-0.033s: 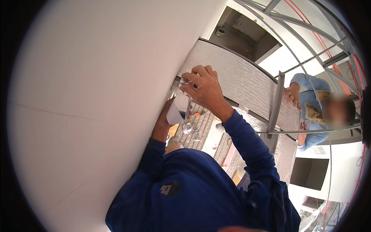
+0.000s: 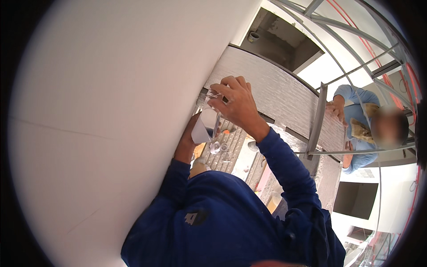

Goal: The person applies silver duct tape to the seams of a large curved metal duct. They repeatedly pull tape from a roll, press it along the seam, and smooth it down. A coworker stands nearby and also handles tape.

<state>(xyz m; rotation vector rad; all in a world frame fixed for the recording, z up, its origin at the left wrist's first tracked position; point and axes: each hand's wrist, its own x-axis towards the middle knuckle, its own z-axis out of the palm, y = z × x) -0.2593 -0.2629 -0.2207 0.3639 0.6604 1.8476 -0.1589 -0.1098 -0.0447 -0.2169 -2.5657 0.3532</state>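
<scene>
A strip of foil tape (image 2: 202,129), white on one face and shiny on the other, hangs curled between my hands, close beside the white wall (image 2: 111,89). My left hand (image 2: 187,133) holds its lower part from the wall side; most of those fingers are hidden behind the strip. Above it, my right hand (image 2: 235,101) has bent fingers closed at the strip's shiny upper end, though the fingertips are partly covered. Just past the right hand lies a silver foil-covered duct (image 2: 275,84) with dark edging.
A perforated metal platform (image 2: 235,153) with scraps and small items lies below my arms. At right, a co-worker in light blue (image 2: 358,115) rests hands on the duct. Grey metal framing (image 2: 318,120) crosses the duct; red cables (image 2: 362,40) run beyond. A dark opening (image 2: 280,38) shows at the top.
</scene>
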